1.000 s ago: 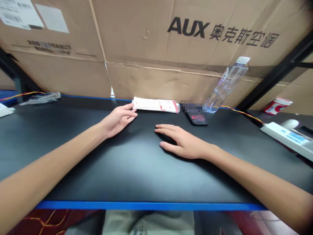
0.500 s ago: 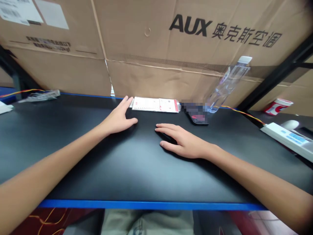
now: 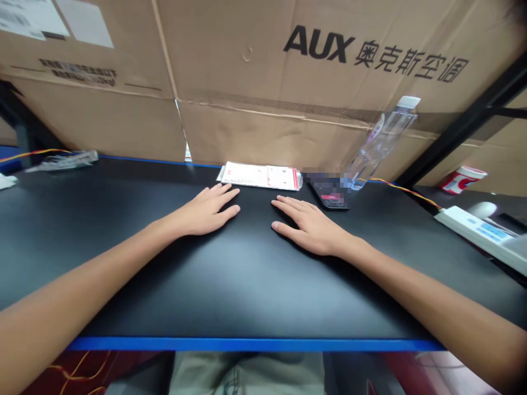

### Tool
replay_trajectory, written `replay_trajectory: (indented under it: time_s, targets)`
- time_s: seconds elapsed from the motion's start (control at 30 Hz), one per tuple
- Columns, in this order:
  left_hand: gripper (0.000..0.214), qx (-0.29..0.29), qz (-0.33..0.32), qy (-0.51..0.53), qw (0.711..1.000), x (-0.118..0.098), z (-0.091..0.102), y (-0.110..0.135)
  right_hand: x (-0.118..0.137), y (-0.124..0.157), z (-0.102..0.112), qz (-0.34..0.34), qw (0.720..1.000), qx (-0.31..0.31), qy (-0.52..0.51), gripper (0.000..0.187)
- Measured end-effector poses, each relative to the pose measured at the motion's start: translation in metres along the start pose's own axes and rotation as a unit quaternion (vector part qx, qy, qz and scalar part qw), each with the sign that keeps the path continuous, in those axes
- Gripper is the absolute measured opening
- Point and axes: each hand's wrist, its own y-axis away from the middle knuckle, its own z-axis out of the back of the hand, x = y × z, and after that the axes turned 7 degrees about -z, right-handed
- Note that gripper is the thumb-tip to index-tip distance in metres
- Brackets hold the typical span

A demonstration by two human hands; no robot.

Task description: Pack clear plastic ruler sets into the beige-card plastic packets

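My left hand (image 3: 208, 210) rests palm down on the black tabletop (image 3: 230, 291), fingers spread and holding nothing. Just beyond its fingertips lies a flat white packet with red print (image 3: 260, 176), apart from the hand. To the right, my right hand (image 3: 310, 226) is also palm down on the table, open, with its thumb held away from the fingers. A dark smartphone (image 3: 332, 197), partly blurred out, lies beyond my right hand near the back of the table. Behind the phone stands a clear plastic bottle (image 3: 379, 145) with a white cap, looking tilted in this view.
A large cardboard box (image 3: 247, 126) walls off the back. At the right are a white power strip (image 3: 480, 230) and a red-and-white tub (image 3: 461, 180). A crumpled clear plastic wrapper (image 3: 66, 161) lies at the back left. The table's blue front edge (image 3: 255, 344) runs before my lap.
My left hand has come down and slightly towards me, its fingers now flatter beside the packet's near edge. My right hand has moved slightly forward. The view has shifted a little.
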Motion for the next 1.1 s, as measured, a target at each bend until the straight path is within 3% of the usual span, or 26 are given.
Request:
replay_trajectory:
  time_s: [0.13,0.37,0.57,0.9,1.1]
  targets:
    - [0.079,0.007,0.007,-0.006,1.000,-0.008,-0.003,0.002,-0.004,-0.010,0.000,-0.018,1.000,-0.004,0.006,0.066]
    - [0.080,-0.001,0.002,-0.012,1.000,-0.006,-0.004,-0.009,-0.012,-0.045,-0.003,-0.021,0.997,-0.071,0.011,0.054]
    - [0.080,-0.004,-0.003,-0.035,0.999,-0.003,-0.005,-0.013,-0.014,-0.048,-0.006,-0.006,0.996,-0.088,0.013,0.053]
    - [0.058,-0.094,-0.052,-0.051,0.993,0.005,-0.002,-0.023,-0.014,-0.046,-0.006,-0.004,0.994,-0.113,0.003,0.051]
    - [0.062,-0.144,0.007,-0.057,0.988,0.021,0.000,-0.017,-0.015,-0.046,-0.008,-0.015,0.992,-0.123,-0.008,0.045]
